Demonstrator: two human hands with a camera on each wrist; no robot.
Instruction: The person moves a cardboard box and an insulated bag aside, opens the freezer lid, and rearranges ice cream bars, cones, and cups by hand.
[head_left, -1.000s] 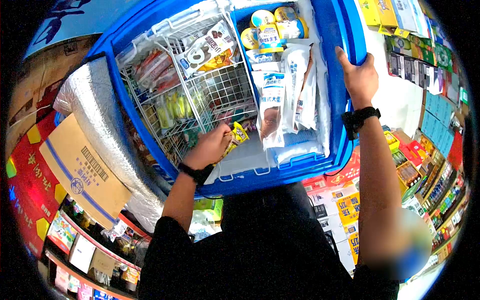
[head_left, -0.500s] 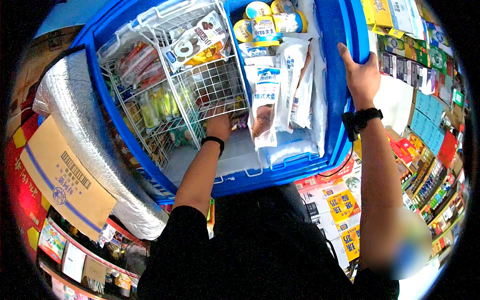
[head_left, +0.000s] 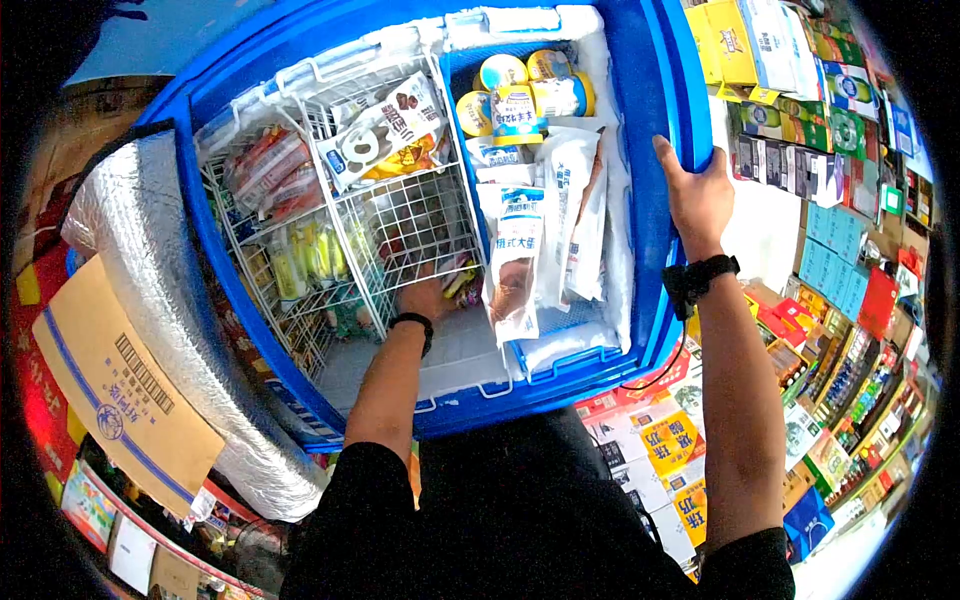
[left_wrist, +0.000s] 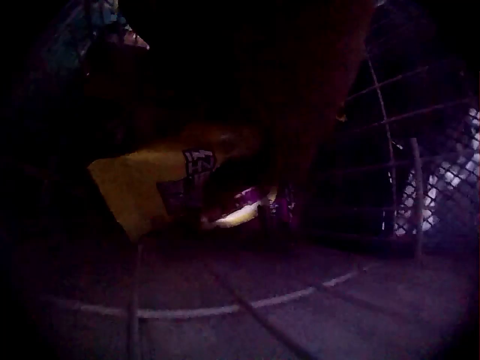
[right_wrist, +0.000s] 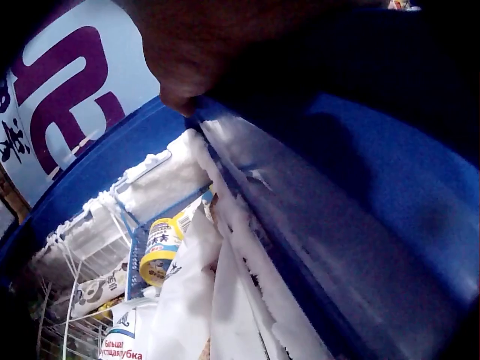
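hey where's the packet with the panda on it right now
In the head view, the panda packet lies in the white wire basket, left of the yellow-and-white tubs.

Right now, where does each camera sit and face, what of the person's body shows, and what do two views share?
Head: head-worn, facing forward and down into the blue freezer; both arms, left hand and right hand show.
Left wrist: wrist-worn, facing a yellow packet; a dark shape, probably the left hand, shows.
Right wrist: wrist-worn, facing into the freezer; part of the right hand shows.
Head and right wrist share a yellow-rimmed tub.
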